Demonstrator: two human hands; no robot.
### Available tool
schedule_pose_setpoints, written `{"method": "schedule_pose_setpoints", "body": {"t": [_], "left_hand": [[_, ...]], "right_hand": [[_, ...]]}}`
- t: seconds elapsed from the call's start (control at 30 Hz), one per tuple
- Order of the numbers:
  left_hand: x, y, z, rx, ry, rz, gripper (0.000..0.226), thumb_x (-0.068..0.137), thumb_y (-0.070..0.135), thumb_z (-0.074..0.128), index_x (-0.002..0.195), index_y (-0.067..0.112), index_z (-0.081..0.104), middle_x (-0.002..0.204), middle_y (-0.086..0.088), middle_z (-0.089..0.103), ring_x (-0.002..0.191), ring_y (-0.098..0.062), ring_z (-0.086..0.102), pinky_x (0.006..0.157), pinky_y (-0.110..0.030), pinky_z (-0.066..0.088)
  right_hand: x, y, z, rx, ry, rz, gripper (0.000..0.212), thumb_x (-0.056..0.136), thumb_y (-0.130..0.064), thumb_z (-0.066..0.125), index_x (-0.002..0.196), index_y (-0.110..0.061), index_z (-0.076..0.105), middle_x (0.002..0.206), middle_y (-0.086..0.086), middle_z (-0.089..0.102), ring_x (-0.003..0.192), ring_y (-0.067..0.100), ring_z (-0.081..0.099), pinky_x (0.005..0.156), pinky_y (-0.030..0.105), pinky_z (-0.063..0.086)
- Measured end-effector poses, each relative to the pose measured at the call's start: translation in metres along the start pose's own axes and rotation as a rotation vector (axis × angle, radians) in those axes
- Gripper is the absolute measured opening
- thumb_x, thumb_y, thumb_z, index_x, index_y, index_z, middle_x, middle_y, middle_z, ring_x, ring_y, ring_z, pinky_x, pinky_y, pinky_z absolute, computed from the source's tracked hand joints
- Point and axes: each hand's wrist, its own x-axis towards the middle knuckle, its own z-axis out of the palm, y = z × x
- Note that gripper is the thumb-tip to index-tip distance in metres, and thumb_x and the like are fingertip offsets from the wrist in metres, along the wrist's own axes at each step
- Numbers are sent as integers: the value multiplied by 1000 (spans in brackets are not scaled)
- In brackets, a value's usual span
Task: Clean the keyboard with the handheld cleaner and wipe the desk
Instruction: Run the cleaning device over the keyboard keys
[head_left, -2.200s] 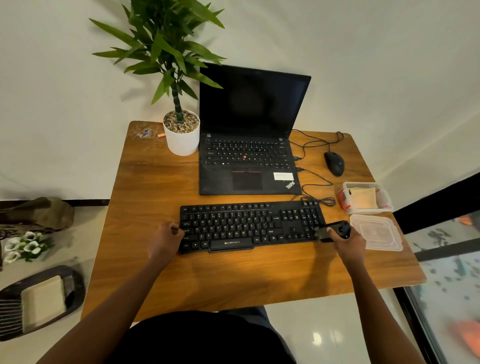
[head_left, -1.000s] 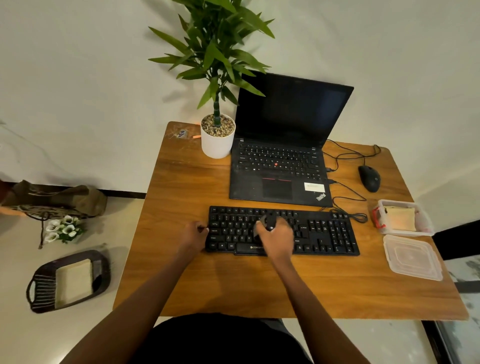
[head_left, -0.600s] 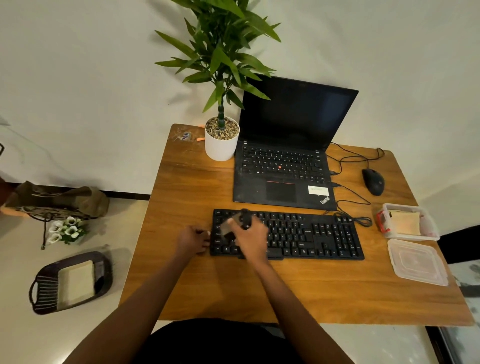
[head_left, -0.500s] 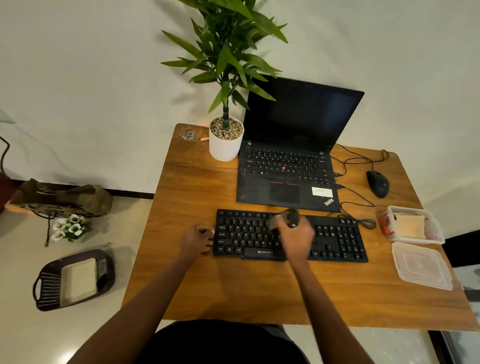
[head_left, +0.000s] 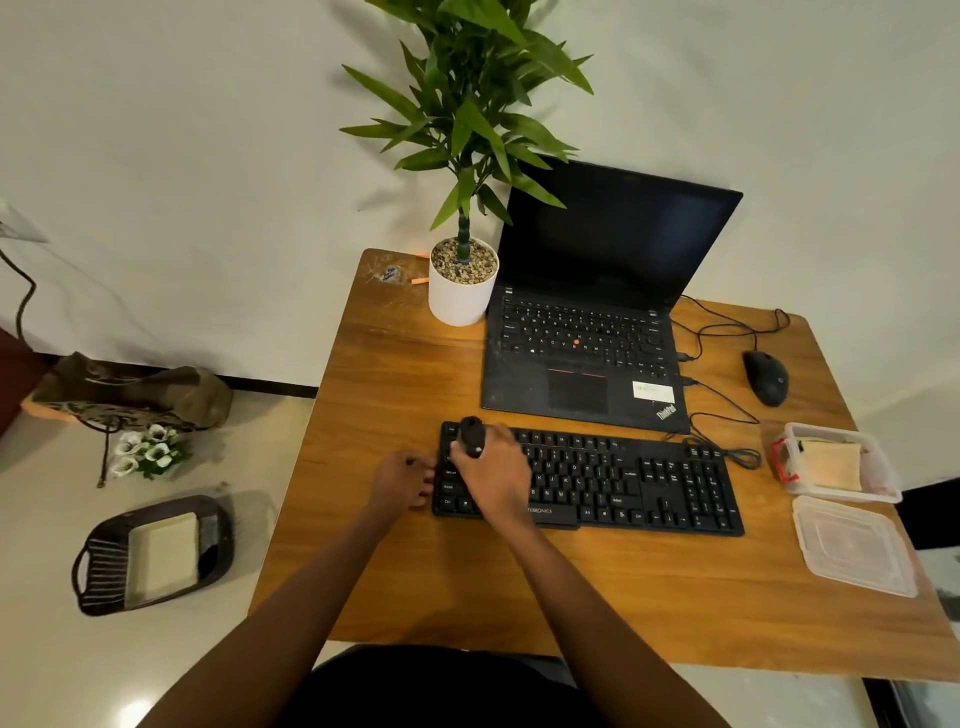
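A black keyboard (head_left: 623, 478) lies flat on the wooden desk (head_left: 395, 395) in front of the laptop. My right hand (head_left: 493, 478) grips a small black handheld cleaner (head_left: 471, 436) over the keyboard's far-left keys. My left hand (head_left: 402, 480) holds the keyboard's left edge with curled fingers. A folded yellow cloth (head_left: 831, 462) sits in an open clear plastic box (head_left: 883, 486) at the desk's right side.
An open black laptop (head_left: 587, 358) stands behind the keyboard, a white potted plant (head_left: 462, 291) to its left, and a wired mouse (head_left: 766, 376) with loose cables to its right. A clear lid (head_left: 852, 545) lies front right. A dark basket (head_left: 150, 553) sits on the floor.
My right hand has swept the cleaner along the keys from the right end, back and forth, and now sits at the far-left end. My left hand stays at the keyboard's left edge.
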Motion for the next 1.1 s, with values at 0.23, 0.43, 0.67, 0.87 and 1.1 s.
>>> {"method": "schedule_pose_setpoints", "body": {"t": [0.23, 0.43, 0.67, 0.87, 1.1], "left_hand": [[0, 4, -10, -155, -193, -156, 27, 91, 9, 27, 69, 14, 41, 65, -2, 33, 53, -14, 28, 50, -25, 20], [4, 3, -4, -159, -147, -132, 27, 93, 11, 34, 69, 15, 45, 65, -3, 38, 54, -15, 34, 53, -25, 26], [9, 2, -3, -157, -106, -118, 26, 93, 6, 33, 73, 12, 49, 72, -7, 44, 57, -18, 38, 56, -26, 29], [6, 8, -2, -172, -161, -148, 30, 90, 7, 31, 64, 16, 40, 64, -3, 36, 54, -15, 31, 54, -25, 22], [0, 14, -8, -170, -244, -196, 25, 85, 7, 34, 62, 17, 35, 47, 3, 37, 53, -14, 28, 53, -26, 20]], "right_hand": [[14, 16, -35, 431, 128, 145, 15, 82, -23, 68, 74, -27, 55, 74, 2, 65, 64, 24, 63, 60, 41, 56], [49, 118, -112, 99, 481, 395, 30, 82, -32, 67, 90, -3, 61, 91, 15, 66, 75, 30, 64, 66, 37, 54], [51, 67, -68, -67, 262, 238, 36, 86, -36, 63, 91, -1, 55, 96, 11, 61, 70, 22, 57, 61, 32, 50], [33, -11, -2, -71, 96, -50, 26, 88, -35, 59, 91, -10, 57, 95, 4, 58, 69, 14, 58, 55, 23, 46], [37, -23, 9, 376, -103, 63, 19, 84, -29, 66, 91, -12, 59, 90, 6, 64, 69, 15, 61, 49, 20, 50]]}}
